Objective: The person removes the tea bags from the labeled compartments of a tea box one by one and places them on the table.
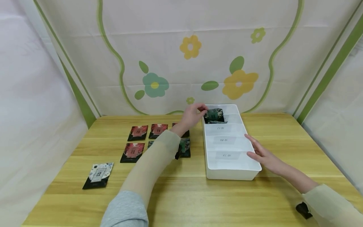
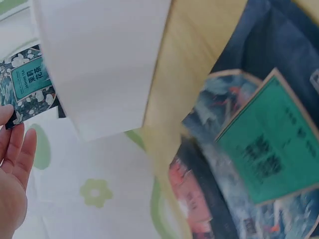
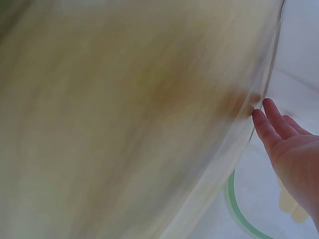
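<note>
In the head view, my left hand (image 1: 192, 117) pinches the edge of a dark green floral tea packet (image 1: 214, 115) at the far compartment of a white divided box (image 1: 233, 174). The left wrist view shows that packet (image 2: 31, 82) with a green jasmine tea label, its corner between thumb and fingers. Another packet's edge shows just below it in the same compartment. My right hand (image 1: 262, 155) rests its fingertips on the box's right side, holding nothing. In the right wrist view the fingers of this hand (image 3: 294, 154) are extended; the surface beside them is blurred.
Left of the box lie several red-and-black packets (image 1: 133, 152) and a green one (image 1: 185, 147), some partly behind my left arm. A white-and-black packet (image 1: 98, 175) lies farther left. Labels mark the box's nearer compartments. A patterned cloth (image 1: 167, 56) stands behind the wooden table (image 1: 181, 201).
</note>
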Available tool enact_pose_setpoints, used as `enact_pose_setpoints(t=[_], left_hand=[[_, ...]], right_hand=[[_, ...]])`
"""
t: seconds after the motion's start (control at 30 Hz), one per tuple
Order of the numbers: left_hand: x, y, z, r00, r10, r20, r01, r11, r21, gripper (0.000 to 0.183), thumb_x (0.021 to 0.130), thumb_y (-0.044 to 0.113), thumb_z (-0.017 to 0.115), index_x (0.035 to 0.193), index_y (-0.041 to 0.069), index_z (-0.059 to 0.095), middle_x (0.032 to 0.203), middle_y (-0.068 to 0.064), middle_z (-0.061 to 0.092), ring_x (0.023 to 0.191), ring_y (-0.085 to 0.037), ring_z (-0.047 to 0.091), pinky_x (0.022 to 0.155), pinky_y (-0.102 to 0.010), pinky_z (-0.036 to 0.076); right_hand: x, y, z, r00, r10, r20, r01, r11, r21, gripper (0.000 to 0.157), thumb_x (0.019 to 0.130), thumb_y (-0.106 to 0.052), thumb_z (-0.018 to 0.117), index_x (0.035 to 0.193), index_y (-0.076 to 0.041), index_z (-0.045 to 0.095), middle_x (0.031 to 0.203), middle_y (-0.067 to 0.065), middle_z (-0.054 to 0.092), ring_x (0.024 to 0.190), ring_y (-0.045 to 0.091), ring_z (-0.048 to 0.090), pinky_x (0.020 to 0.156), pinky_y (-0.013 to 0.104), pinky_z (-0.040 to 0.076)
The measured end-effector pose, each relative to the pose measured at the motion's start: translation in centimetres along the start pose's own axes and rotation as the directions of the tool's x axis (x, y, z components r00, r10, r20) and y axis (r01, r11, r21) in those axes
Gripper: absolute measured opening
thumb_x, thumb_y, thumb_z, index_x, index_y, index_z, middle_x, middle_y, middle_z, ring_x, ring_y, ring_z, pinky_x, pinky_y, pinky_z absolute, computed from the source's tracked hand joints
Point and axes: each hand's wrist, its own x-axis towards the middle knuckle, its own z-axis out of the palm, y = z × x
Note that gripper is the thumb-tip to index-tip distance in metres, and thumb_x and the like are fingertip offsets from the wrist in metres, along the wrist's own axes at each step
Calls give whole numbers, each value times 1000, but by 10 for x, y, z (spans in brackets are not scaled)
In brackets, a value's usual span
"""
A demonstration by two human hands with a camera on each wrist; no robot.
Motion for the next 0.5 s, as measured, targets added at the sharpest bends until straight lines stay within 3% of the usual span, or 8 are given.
enact_pose_setpoints(t=[0.2, 0.5], left_hand=[[-3, 8, -19, 997, 7, -72, -10, 999, -45, 11, 96, 10, 63, 103, 7, 70, 98, -3, 67, 91, -14, 60, 77, -25, 48], [-17, 5, -50, 980, 83, -181, -94, 994, -51, 10, 95, 10, 64, 101, 7, 71, 95, -3, 68, 88, -14, 60, 72, -29, 50]], right_hand=[[0, 2, -1, 1000, -4, -2, 4, 1000, -13, 68, 104, -14, 47, 158, -19, 6, 158, 24, -1, 133, 62, 12, 98, 74, 18], [0, 3, -3, 1000, 7, -2, -7, 999, -32, 68, 104, -15, 47, 158, -19, 6, 158, 24, 1, 134, 59, 15, 98, 71, 20]])
